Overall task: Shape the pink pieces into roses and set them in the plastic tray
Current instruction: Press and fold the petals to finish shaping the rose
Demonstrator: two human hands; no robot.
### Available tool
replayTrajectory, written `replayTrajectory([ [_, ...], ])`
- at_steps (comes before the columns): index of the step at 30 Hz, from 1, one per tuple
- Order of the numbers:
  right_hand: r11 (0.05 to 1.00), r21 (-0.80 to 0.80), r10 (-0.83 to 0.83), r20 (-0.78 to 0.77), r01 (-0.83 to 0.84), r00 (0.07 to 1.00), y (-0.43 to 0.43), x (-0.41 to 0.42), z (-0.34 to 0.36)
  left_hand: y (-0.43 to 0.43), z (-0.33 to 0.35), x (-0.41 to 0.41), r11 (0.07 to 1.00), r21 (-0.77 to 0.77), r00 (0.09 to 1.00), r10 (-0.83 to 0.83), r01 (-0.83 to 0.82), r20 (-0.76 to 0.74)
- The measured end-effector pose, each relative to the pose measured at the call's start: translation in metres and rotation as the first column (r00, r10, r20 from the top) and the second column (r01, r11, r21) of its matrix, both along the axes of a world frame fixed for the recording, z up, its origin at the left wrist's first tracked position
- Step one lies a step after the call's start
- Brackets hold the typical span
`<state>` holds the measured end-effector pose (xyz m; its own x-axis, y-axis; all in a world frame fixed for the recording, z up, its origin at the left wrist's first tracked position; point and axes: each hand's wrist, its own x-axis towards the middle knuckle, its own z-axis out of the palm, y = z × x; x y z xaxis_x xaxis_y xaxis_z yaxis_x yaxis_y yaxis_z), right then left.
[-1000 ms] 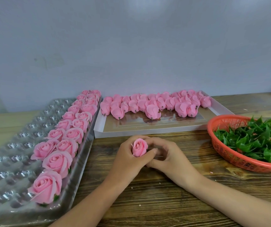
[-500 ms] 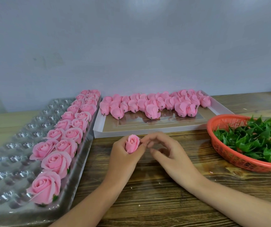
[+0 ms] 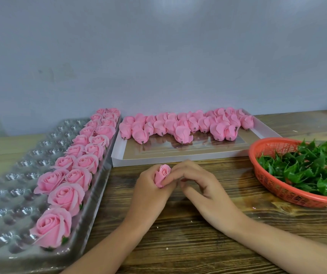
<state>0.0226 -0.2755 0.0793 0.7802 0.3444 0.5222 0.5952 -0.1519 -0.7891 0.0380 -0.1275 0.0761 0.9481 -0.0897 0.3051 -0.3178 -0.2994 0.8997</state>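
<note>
The left hand [image 3: 150, 186] is gripping the pink bud [image 3: 162, 174] just below the middle of the frame, with its fingers curled round the bud's lower half. The right hand [image 3: 204, 186] is curling in from the right, fingertips against the bud's right edge. I cannot tell whether it is pinching a petal or only touching.

The bud is standing nearly upright, long axis running bottom to top of the frame. Its spiral mouth is pointing up and its base is hiding in the left hand.

The plastic tray [image 3: 10, 175] is lying to the left, nearer the left hand. Finished roses [image 3: 65, 194] are filling its right side, and its bare pockets are waiting further left.

Unshaped pink pieces [image 3: 178, 127] are sitting in a white box [image 3: 178, 155] above the hands. A red basket [image 3: 273, 182] of green leaves [image 3: 306, 167] is resting at the right on the wooden surface [image 3: 198, 244].
</note>
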Motion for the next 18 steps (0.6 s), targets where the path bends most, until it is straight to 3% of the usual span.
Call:
replayTrajectory([
  [7,0.98,0.171,-0.106,-0.005,0.106,0.994,-0.0012,-0.0006,0.0006,-0.0018,0.005,-0.0079,0.998,0.012,0.998,-0.068,0.068,0.017],
  [14,0.997,0.078,-0.017,0.004,0.017,1.0,0.0009,-0.0018,0.0024,-0.0037,0.0092,-0.0091,0.971,0.173,0.984,-0.146,0.162,-0.103],
  [18,0.998,0.054,-0.01,-0.041,0.012,0.999,0.0008,-0.0027,0.0034,-0.0043,0.0094,-0.0092,0.966,0.176,0.974,-0.162,0.189,-0.158],
])
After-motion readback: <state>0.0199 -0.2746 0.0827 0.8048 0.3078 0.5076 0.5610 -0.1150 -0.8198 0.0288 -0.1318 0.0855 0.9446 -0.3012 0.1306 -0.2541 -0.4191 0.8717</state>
